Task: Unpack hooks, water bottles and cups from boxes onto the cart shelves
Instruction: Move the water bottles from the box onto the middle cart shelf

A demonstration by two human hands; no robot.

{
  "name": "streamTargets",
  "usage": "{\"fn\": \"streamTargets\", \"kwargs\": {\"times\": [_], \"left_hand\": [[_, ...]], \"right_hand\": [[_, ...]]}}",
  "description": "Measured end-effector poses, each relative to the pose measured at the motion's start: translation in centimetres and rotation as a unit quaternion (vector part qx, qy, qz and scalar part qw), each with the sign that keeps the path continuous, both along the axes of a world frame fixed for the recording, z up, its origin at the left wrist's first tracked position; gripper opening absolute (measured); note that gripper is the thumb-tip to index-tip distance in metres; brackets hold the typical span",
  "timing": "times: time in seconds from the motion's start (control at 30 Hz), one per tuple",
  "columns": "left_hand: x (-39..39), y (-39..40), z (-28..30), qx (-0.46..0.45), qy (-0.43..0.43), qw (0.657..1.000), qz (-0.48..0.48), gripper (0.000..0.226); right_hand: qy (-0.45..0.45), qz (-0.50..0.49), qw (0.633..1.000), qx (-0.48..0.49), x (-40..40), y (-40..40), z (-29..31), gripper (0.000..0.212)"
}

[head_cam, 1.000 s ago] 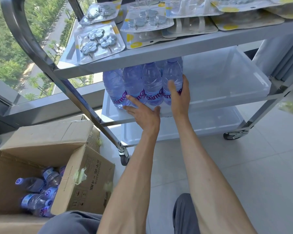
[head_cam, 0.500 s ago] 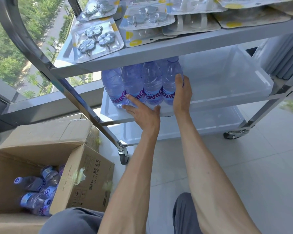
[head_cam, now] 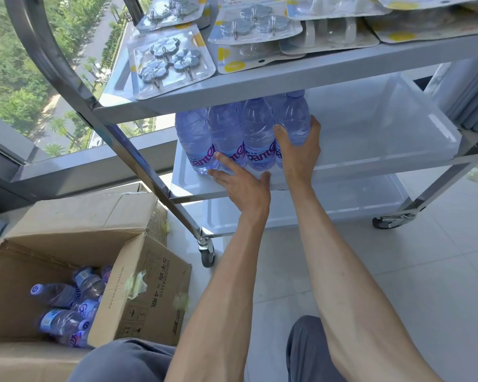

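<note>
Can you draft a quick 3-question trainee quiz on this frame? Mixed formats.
1. True or false: the right hand wraps the rightmost upright water bottle on the middle shelf.
2. Multiple choice: where do the hook packs lie? A) top shelf B) bottom shelf C) in the cardboard box
3. Fill in: the bottles not yet unpacked lie inside the ____ on the floor.

Key
1. True; thumb on one side, fingers on the other.
2. A.
3. Cardboard box. The left hand rests straight-fingered against the bases of the bottle row.
</note>
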State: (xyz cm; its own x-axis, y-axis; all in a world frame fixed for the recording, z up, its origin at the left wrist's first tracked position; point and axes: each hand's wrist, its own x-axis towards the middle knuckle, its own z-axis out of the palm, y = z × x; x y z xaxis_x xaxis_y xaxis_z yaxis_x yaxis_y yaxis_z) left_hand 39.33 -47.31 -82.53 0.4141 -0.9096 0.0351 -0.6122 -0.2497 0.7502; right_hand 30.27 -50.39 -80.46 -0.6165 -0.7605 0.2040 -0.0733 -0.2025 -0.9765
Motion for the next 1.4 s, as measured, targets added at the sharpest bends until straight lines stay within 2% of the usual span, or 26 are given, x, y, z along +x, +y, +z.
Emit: {"fn": "streamTargets", "kwargs": {"times": [0.27,0.43,0.6,0.73,0.87,1.03,1.2,1.4], "left_hand": [[0.1,0.3,0.6,0.013,0.015,1.0,-0.004,0.124],[1.2,1.3,1.4,-0.011,0.068,0.998,-0.003,0.096],[2.7,4.0,2.0,-0.056,0.082,0.995,0.021,0.079],[4.5,6.4,2.5,-0.061,0.074,0.994,0.046,0.073],[6.8,8.9,3.7,-0.069,0.058,0.994,0.069,0.071],[11.8,11.5,4.9,-0.063,0.049,0.992,0.096,0.062],[20.4,14.1,3.7,-0.005,0.033,0.987,0.159,0.06],[30.3,16.7,-0.5,0.078,0.075,0.959,0.261,0.061]], "right_hand": [[-0.021,0.011,1.0,0.019,-0.4,-0.2,0.2,0.066],[-0.008,0.011,0.999,0.053,0.4,2.2,-0.2,0.083],[0.056,-0.022,0.995,0.084,0.9,4.8,-1.0,0.06],[0.036,-0.041,0.982,0.181,1.3,7.7,-1.1,0.076],[0.051,-0.045,0.978,0.198,3.0,11.2,0.0,0.061],[0.077,0.044,0.97,0.227,8.2,14.4,0.1,0.038],[0.096,0.143,0.957,0.231,16.4,16.3,0.2,0.034],[0.119,0.266,0.934,0.206,27.0,16.7,-0.4,0.031]]}}
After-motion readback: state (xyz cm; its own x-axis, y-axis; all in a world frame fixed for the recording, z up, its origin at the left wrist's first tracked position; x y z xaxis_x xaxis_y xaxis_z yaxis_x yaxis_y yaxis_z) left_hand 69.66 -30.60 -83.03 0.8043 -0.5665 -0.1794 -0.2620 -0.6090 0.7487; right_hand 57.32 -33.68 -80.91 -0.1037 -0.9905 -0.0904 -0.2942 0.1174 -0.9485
